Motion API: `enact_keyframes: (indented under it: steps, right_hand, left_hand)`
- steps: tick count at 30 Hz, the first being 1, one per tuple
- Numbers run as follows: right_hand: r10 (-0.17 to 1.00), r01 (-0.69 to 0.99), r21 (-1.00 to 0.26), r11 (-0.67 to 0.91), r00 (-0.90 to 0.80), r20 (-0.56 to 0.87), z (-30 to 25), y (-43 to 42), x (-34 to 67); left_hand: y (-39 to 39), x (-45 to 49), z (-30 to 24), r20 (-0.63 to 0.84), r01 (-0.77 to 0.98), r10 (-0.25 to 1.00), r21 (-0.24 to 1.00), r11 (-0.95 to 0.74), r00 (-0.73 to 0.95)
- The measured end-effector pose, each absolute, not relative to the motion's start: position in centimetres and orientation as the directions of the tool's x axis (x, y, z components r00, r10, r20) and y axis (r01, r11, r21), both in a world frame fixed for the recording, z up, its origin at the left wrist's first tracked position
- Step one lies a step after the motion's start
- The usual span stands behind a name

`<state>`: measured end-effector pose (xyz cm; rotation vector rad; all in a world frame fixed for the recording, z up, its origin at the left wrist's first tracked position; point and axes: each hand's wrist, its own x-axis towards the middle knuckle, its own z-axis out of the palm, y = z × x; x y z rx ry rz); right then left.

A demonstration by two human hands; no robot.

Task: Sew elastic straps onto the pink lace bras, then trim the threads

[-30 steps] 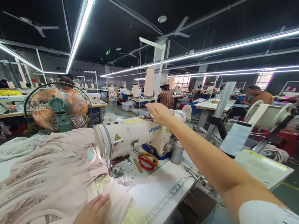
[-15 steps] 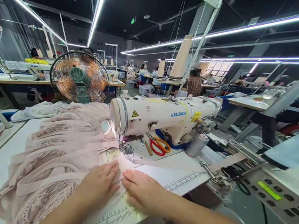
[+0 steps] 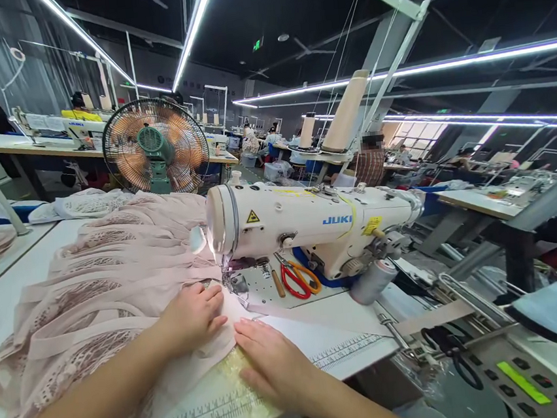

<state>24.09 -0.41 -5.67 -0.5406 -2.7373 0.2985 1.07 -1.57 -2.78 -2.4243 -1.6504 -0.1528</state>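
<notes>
Both hands lie flat, not closed: the left hand [image 3: 195,319] rests on the pale pink cloth [image 3: 228,311] with its thumb a little apart from the fingers, and the right hand [image 3: 271,361] touches the near edge of the same cloth with its fingertips. I cannot tell if any fold is pinched under the fingers. In the head view, the only one, a narrow gap is between the two hands, and the cloth runs through it toward the presser foot [image 3: 238,284], just beyond the left fingertips. One second ago the right hand was up on the sewing machine [image 3: 269,216]; now it is down beside the left one, which, I judge, means that both hands can steady the cloth near the needle. To the left of the grip is a heap of lace-trimmed garments [image 3: 115,251]. Farther beyond the right hand, well apart from it, lie the scissors [image 3: 298,279] and a spool of grey thread [image 3: 373,283]. Below the right hand, a printed ruler [image 3: 200,414] runs along the table edge.
</notes>
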Motion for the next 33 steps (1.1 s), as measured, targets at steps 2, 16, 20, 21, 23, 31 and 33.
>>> enact_keyframes:
  steps: [2,16,20,21,23,31,33]
  right_hand:
    - [0.410,0.340,-0.272,0.900,-0.873,0.265,-5.7,-0.4,24.0]
    - [0.448,0.374,-0.354,0.857,-0.881,0.152,-4.9,-0.4,23.8]
    - [0.447,0.369,-0.364,0.855,-0.880,0.157,-5.4,-0.3,23.8]
    - [0.446,0.365,-0.364,0.857,-0.880,0.167,-5.5,-0.3,23.8]
    - [0.445,0.361,-0.363,0.859,-0.878,0.179,-5.7,-0.2,23.8]
    - [0.443,0.368,-0.351,0.861,-0.881,0.164,-5.4,-0.2,23.4]
    - [0.440,0.365,-0.342,0.866,-0.882,0.171,-5.3,-0.1,23.2]
  left_hand:
    - [-1.4,0.9,-2.8,0.194,0.928,0.908,-0.109,-0.355,0.371]
    - [-0.9,0.5,-3.1,0.208,0.931,0.908,-0.062,-0.359,0.364]
    - [-0.9,0.4,-3.2,0.227,0.932,0.905,-0.044,-0.361,0.361]
    - [-0.9,0.4,-3.2,0.223,0.932,0.905,-0.044,-0.361,0.361]
    - [-0.9,0.3,-3.2,0.208,0.931,0.908,-0.051,-0.361,0.363]
    - [-0.6,0.3,-2.6,0.150,0.930,0.918,-0.075,-0.360,0.367]
    - [-0.3,0.1,-2.8,0.163,0.928,0.913,-0.086,-0.363,0.373]
